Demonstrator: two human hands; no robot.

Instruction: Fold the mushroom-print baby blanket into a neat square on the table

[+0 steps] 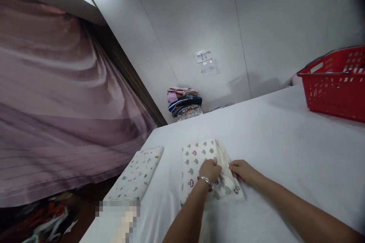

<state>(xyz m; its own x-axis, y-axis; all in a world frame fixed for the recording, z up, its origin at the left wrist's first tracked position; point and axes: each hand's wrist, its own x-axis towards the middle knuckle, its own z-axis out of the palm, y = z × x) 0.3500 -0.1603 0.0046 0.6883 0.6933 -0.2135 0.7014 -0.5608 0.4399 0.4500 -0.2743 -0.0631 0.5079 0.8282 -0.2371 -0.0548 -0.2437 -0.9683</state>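
Note:
A white cloth (pixel 196 155) printed with grey, red and green mushrooms lies folded in several layers on the white-covered table. My left hand (pixel 210 170), with a bracelet at the wrist, is closed on the cloth near its layered right side. At that side's outer edge, my right hand (pixel 242 171) pinches the cloth between thumb and fingers. The layers fan apart between my two hands. To the left, a second folded white cloth (pixel 137 174) with a small leafy print lies flat, apart from both hands.
A red plastic basket (pixel 336 91) stands at the right on the white table cover (pixel 268 133). Folded fabrics (pixel 185 102) are stacked by the back wall, below paper labels (pixel 207 67). A pink curtain (pixel 71 102) hangs along the left. A pixelated patch hides the lower left.

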